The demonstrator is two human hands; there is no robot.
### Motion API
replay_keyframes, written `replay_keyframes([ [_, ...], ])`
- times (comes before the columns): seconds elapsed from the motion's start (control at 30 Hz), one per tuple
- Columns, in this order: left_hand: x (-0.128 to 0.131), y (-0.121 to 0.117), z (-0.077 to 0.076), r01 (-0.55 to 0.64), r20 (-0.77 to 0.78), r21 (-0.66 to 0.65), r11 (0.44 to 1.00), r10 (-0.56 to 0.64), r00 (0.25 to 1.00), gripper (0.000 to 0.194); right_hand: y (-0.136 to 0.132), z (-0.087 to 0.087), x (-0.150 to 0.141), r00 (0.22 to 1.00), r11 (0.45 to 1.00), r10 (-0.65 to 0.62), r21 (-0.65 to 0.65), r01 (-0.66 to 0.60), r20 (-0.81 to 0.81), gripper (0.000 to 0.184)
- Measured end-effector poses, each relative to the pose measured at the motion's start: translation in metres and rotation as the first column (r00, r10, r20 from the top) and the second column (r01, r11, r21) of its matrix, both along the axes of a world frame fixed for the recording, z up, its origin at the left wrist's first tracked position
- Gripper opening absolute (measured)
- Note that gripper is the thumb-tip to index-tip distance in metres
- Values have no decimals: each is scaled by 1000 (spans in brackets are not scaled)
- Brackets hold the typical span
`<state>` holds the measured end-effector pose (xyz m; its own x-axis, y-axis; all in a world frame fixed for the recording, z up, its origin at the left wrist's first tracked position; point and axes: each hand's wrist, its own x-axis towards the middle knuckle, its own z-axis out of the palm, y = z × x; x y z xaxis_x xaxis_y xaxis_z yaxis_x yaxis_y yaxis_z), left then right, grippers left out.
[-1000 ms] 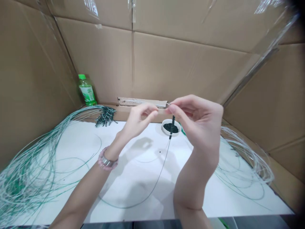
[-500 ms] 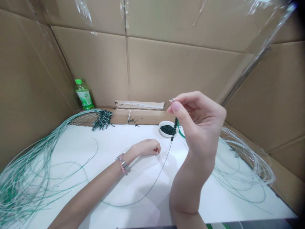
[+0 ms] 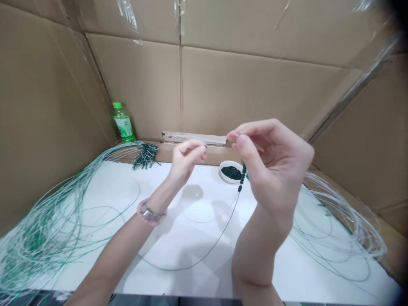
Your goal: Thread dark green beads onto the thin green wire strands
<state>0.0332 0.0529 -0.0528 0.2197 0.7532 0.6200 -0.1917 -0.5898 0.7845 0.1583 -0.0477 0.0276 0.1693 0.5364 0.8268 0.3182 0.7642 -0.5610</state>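
Observation:
My right hand (image 3: 274,165) is raised, pinching the top end of a thin dark wire (image 3: 208,250) between thumb and forefinger. A short string of dark green beads (image 3: 242,178) sits on the wire just below those fingers. My left hand (image 3: 186,159) is raised a little to the left of it, with thumb and fingertips drawn together. Anything held there is too small to see. A white bowl (image 3: 223,173) of dark green beads (image 3: 231,172) stands behind the wire, just left of my right hand. A pink beaded bracelet (image 3: 151,214) circles my left wrist.
Loose coils of green-and-white wire (image 3: 47,238) (image 3: 334,225) lie on both sides of the white table (image 3: 197,272). A bunch of beaded wire ends (image 3: 145,156) and a green-capped bottle (image 3: 123,123) stand at the back left, against cardboard walls (image 3: 255,93).
My left hand has risen from the table to near my right hand's fingertips. My right hand still pinches the wire, and the whole scene has shifted slightly right in view.

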Motion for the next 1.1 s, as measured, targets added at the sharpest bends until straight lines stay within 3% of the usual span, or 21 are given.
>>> replay_keyframes([
  [0.03,-6,-6,12,32,191,-41,999,-23,981,18,0,0,-3,1000,1000,13,-3,-13,13,11],
  [0.1,-15,-21,31,94,347,-48,994,-72,935,18,0,-1,-10,999,999,34,-8,-33,40,13],
  [0.23,-20,-44,46,86,290,-12,996,-79,954,20,-3,-3,-23,995,998,68,-5,-67,72,14],
  [0.33,-17,-50,49,125,299,-26,992,-111,948,16,-5,-5,-29,993,998,58,19,-60,104,14],
  [0.47,-15,-52,52,241,441,-65,968,-189,878,15,-5,-7,-31,990,999,17,42,-23,142,16],
  [0.6,-15,-52,53,326,466,-37,944,-273,842,5,-4,-8,-30,987,997,-13,79,0,161,16],
  [1.1,-12,-55,51,302,483,-20,953,-255,837,4,-4,-8,-30,982,989,-73,136,49,177,16],
])
